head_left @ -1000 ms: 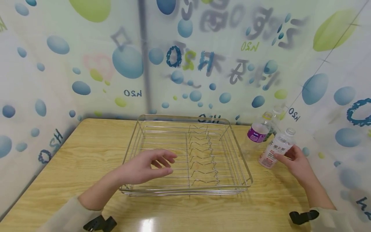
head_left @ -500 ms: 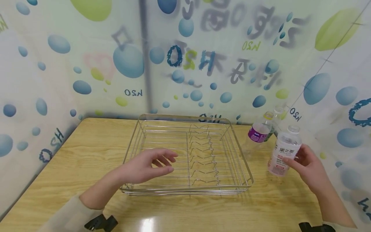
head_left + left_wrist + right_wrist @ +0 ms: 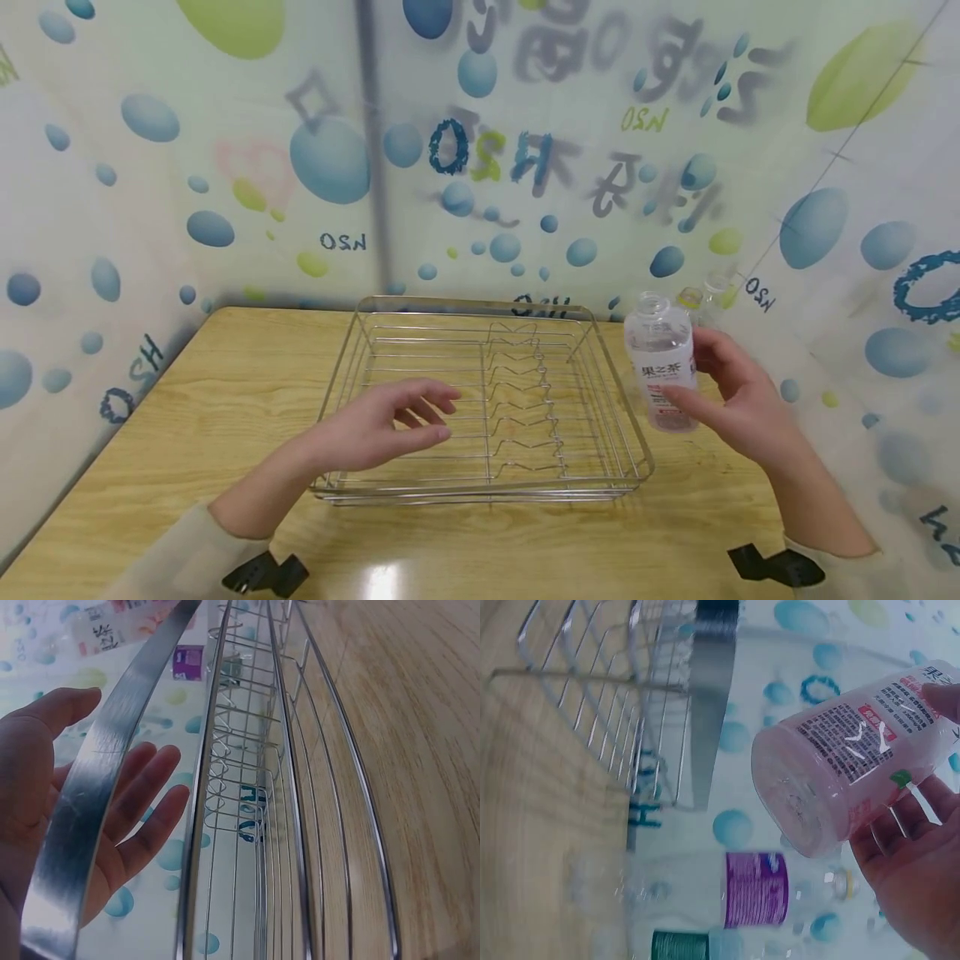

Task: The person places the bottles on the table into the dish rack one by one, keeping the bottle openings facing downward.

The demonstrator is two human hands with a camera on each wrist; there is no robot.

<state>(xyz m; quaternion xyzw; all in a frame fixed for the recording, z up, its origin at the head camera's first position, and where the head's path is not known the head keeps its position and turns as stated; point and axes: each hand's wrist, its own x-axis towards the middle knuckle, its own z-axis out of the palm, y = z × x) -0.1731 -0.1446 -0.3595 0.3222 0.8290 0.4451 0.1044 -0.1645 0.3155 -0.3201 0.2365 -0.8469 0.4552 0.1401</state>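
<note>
My right hand (image 3: 738,408) grips a clear plastic bottle (image 3: 660,358) with a white and pink label, thumb across its front. The bottle is nearly upright beside the right side of a metal wire rack (image 3: 472,302). In the right wrist view, the underside of the bottle (image 3: 855,757) shows, raised off the table. My left hand (image 3: 382,425) hovers over the rack's left half, fingers loosely bent and holding nothing. From the left wrist, the palm (image 3: 22,780) appears behind the rack's flat top rim (image 3: 97,772).
Behind the held bottle stand a purple-labelled bottle (image 3: 756,889) and a green-labelled bottle (image 3: 681,946), mostly hidden in the head view. The rack sits on a wooden table (image 3: 247,358). Patterned curtains (image 3: 255,167) enclose the back and sides.
My right hand first drew the bottle right and toward me, then carried it left to the rack's right side, now in front of the other bottles. The left hand has stayed put.
</note>
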